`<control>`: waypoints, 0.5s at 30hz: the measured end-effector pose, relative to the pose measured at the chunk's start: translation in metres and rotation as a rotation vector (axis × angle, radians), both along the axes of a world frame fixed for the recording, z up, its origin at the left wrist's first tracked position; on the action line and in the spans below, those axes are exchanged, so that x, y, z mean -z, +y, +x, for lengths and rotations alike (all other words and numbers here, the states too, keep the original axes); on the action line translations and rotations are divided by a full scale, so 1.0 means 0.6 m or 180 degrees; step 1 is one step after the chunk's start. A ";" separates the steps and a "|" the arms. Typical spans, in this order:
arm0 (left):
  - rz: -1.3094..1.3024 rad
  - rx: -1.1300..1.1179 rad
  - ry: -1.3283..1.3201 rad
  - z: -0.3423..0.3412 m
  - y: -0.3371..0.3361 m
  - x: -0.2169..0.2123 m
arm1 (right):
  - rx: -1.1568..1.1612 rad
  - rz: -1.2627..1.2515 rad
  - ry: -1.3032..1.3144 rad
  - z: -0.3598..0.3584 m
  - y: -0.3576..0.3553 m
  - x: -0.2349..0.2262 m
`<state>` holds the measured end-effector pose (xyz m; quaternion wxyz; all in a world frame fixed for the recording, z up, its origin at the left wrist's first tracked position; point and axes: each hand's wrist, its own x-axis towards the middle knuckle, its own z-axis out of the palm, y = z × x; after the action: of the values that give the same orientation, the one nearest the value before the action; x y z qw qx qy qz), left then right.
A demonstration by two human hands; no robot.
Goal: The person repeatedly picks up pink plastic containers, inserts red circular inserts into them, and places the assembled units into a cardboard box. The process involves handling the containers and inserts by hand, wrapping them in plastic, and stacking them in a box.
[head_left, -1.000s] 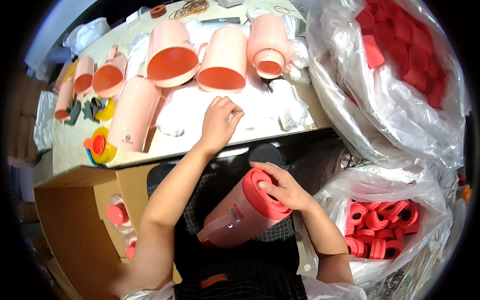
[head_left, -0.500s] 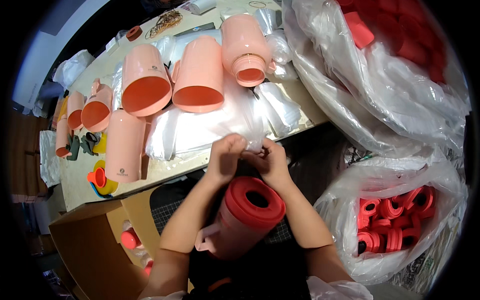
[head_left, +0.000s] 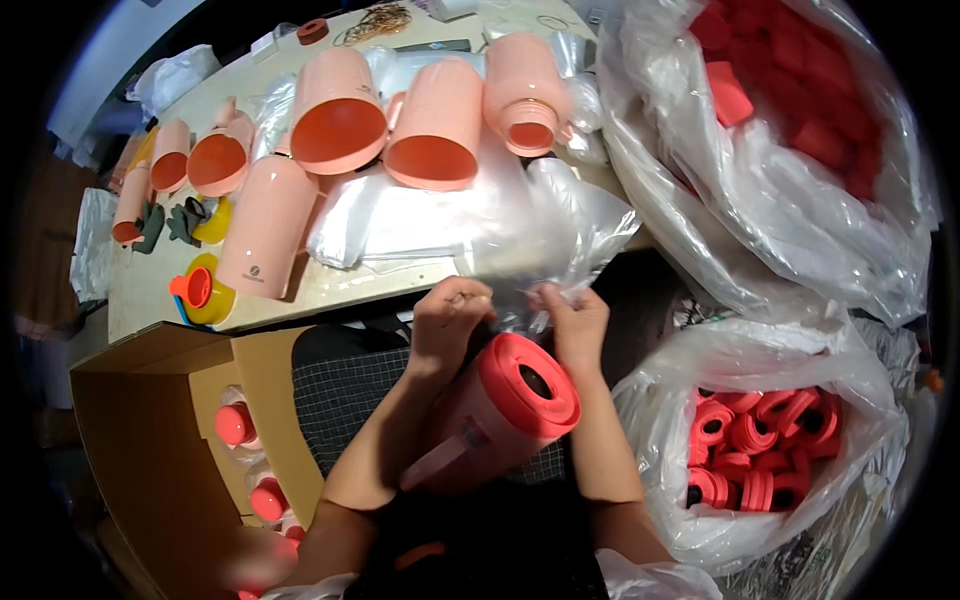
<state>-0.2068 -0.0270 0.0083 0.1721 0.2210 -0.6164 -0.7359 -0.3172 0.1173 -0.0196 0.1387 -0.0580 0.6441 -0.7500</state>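
Observation:
A thin clear plastic bag (head_left: 575, 245) stretches between my hands above my lap, flaring out over the table edge. My left hand (head_left: 450, 315), fingers curled in, grips the bag's near edge on one side. On the other side my right hand (head_left: 578, 320) pinches it between thumb and fingers. Below them, a pink jug (head_left: 465, 425) with a handle rests tilted on my lap between my forearms. Its red ring-shaped lid (head_left: 525, 385) has a dark hole and points up toward the bag. Neither hand touches the jug.
Several pink jug bodies (head_left: 435, 120) and a pink flask (head_left: 265, 225) stand on the table (head_left: 390, 290), beside flat clear bags (head_left: 400, 220). At right, plastic sacks hold red lids (head_left: 755, 435) and red parts (head_left: 810, 70). An open cardboard box (head_left: 150, 420) with red-capped bottles sits lower left.
My hands have moved apart, and the clear bag between them has spread and risen to the right. The view has shifted, showing more of the box.

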 end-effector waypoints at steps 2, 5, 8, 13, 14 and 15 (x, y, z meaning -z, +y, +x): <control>-0.0666 0.0116 0.0228 -0.016 0.016 -0.007 | -0.0727 0.0235 0.0017 0.006 0.014 -0.014; -0.1431 0.0549 0.0274 -0.036 0.013 -0.034 | -0.0980 0.0327 0.0357 0.010 0.008 -0.046; -0.1840 0.1040 0.0370 -0.067 -0.003 -0.018 | -0.1486 0.0892 0.0952 0.015 0.017 -0.034; 0.1651 -0.0084 0.0442 -0.041 0.016 -0.043 | 0.0029 -0.0117 0.0129 -0.013 0.050 0.001; 0.1917 -0.0186 0.0765 -0.035 0.019 -0.049 | 0.0995 -0.0115 0.0347 -0.039 0.063 0.061; 0.2060 0.0076 0.1084 -0.018 0.001 -0.029 | 0.1307 -0.0861 -0.0400 -0.051 0.065 0.057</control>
<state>-0.2174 -0.0264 0.0256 0.1849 0.1311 -0.3168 -0.9210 -0.3479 0.1560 -0.0539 0.0141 0.1027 0.5264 -0.8439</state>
